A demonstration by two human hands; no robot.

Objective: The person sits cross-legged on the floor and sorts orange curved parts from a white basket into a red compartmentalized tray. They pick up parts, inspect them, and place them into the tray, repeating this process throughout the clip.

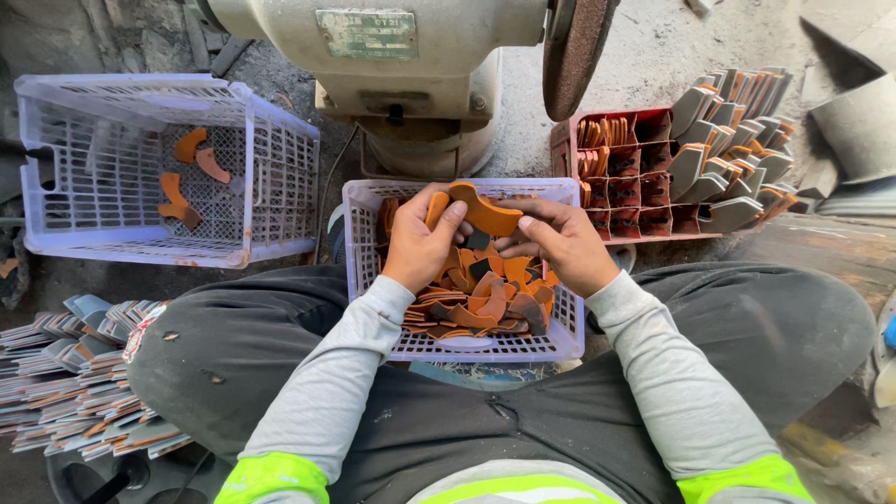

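My left hand [420, 245] and my right hand [558, 245] together hold a curved orange leather-like piece [481, 213] above a small white plastic crate [565, 327] between my knees. The crate is filled with several similar orange and grey curved pieces [476, 303]. The left hand also pinches a second orange piece [436, 207] by the thumb. Directly ahead stands a bench grinder [411, 65] with a dark round grinding wheel [574, 51] on its right side.
A larger white crate [93, 168] at left holds a few orange pieces [187, 177]. A red divided tray [621, 177] at right holds sorted pieces, with grey ones [733, 140] stacked beside it. Flat grey-orange pieces [75, 383] lie piled by my left knee.
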